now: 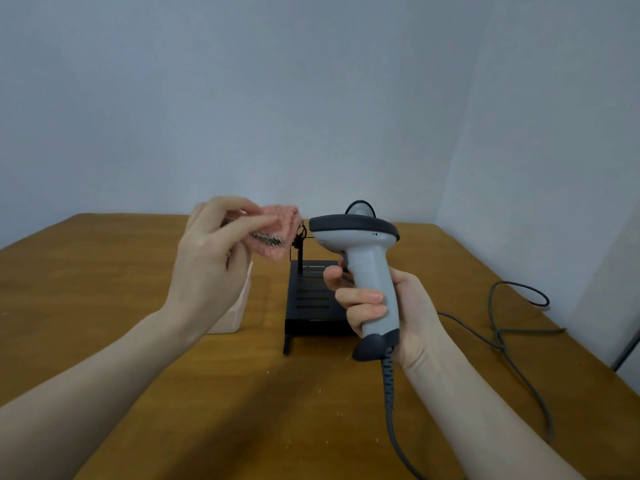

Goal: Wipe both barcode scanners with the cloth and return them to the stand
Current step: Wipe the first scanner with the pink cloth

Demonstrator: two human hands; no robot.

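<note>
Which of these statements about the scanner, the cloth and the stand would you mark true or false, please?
1. The right hand grips the grey scanner by its handle. True.
2. The left hand is empty. False: it holds the pink cloth.
3. The cloth is pressed against the scanner. False: a gap separates them.
4. The black stand sits on the wooden table. True.
5. The scanner's cable hangs from the bottom of the handle. True.
</note>
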